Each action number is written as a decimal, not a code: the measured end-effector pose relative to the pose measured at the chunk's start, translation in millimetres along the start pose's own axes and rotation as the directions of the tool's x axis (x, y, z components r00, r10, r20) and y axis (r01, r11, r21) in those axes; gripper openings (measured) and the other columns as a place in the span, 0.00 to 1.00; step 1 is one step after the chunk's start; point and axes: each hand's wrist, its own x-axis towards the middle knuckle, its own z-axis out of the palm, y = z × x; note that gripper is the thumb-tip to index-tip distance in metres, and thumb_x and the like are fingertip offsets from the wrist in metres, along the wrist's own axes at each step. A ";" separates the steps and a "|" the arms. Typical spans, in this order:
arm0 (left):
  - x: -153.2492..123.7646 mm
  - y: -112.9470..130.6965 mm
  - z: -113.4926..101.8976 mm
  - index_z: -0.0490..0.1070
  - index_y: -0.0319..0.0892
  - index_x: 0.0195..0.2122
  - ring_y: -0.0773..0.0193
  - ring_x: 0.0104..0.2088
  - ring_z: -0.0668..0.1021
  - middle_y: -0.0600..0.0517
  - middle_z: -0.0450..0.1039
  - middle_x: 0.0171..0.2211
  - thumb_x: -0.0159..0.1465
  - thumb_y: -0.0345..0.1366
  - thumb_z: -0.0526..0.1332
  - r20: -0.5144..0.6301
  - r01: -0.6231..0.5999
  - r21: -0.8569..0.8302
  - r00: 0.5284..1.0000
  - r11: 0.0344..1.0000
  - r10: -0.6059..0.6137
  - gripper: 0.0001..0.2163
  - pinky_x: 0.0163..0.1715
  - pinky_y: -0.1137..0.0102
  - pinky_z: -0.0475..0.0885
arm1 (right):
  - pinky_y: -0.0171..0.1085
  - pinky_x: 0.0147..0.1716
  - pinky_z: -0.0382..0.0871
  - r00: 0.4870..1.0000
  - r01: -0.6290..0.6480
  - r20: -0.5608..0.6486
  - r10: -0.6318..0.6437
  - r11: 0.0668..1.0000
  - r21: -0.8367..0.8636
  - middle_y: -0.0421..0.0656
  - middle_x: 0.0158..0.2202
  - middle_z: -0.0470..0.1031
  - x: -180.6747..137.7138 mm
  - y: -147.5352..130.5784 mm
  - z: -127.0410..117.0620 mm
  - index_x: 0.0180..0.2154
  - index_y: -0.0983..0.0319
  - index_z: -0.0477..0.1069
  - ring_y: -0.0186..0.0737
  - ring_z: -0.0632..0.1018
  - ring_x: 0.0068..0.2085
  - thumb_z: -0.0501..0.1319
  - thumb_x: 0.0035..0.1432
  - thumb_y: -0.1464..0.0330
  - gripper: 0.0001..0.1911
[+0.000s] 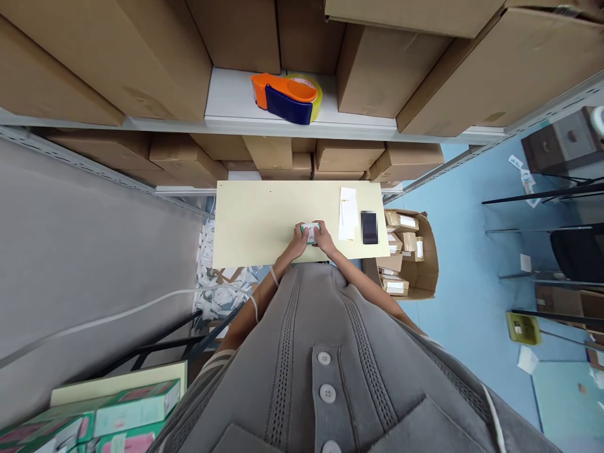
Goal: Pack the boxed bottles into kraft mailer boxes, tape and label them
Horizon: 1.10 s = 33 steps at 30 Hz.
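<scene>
On the left, scraps of white paper (219, 296) lie beside my cream table (255, 220). Over its near edge, my left hand (297, 243) grasps one end of a small white-and-green box (310, 233), my right hand (324, 239) the other. Rightward: a white sheet (348, 214), a dark rectangular device (369, 228), then a carton (428, 267) of parcels (395, 286).

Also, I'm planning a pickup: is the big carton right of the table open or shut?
Open: the small boxes inside the big carton show from above, with no flap closed over them.
</scene>
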 end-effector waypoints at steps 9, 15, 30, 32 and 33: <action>-7.9 30.9 -15.3 0.58 0.42 0.51 0.57 0.44 0.75 0.42 0.68 0.50 0.67 0.47 0.53 -0.034 -0.011 0.294 0.999 0.956 0.022 0.17 0.42 0.64 0.70 | 0.33 0.26 0.76 0.999 -0.030 -0.036 0.031 0.999 0.028 0.46 0.50 0.65 -1.7 -3.5 3.8 0.51 0.54 0.62 0.40 0.73 0.41 0.47 0.64 0.62 0.15; 5.4 68.3 -35.2 0.71 0.45 0.37 0.54 0.42 0.76 0.46 0.75 0.40 0.62 0.39 0.61 0.034 -0.153 0.614 0.985 0.775 0.167 0.06 0.41 0.64 0.70 | 0.34 0.25 0.76 1.000 0.008 -0.018 -0.008 1.000 0.006 0.46 0.47 0.66 -0.4 -1.4 2.7 0.52 0.54 0.60 0.40 0.73 0.40 0.46 0.65 0.62 0.16; 12.6 86.0 -6.6 0.72 0.31 0.44 0.44 0.45 0.79 0.32 0.75 0.37 0.66 0.26 0.51 0.193 -0.235 0.811 0.972 0.536 0.134 0.11 0.45 0.57 0.70 | 0.35 0.26 0.76 1.000 0.013 0.025 -0.015 0.995 0.102 0.47 0.49 0.68 -0.8 -3.9 -4.2 0.52 0.55 0.64 0.43 0.72 0.45 0.51 0.61 0.65 0.18; 11.9 87.1 -5.0 0.72 0.31 0.44 0.45 0.45 0.79 0.32 0.75 0.38 0.67 0.26 0.50 0.182 -0.227 0.819 0.974 0.527 0.136 0.11 0.45 0.57 0.70 | 0.35 0.26 0.76 0.999 0.006 0.043 -0.011 0.992 0.125 0.46 0.49 0.68 0.1 -2.4 -7.2 0.52 0.55 0.65 0.42 0.73 0.44 0.51 0.62 0.64 0.17; 11.4 87.7 -5.3 0.71 0.31 0.44 0.44 0.45 0.79 0.31 0.75 0.38 0.67 0.26 0.50 0.178 -0.225 0.822 0.974 0.523 0.138 0.12 0.45 0.57 0.70 | 0.34 0.27 0.76 0.998 0.006 0.055 -0.014 0.990 0.141 0.45 0.48 0.69 0.6 -1.4 -8.8 0.52 0.55 0.65 0.41 0.73 0.43 0.51 0.63 0.63 0.16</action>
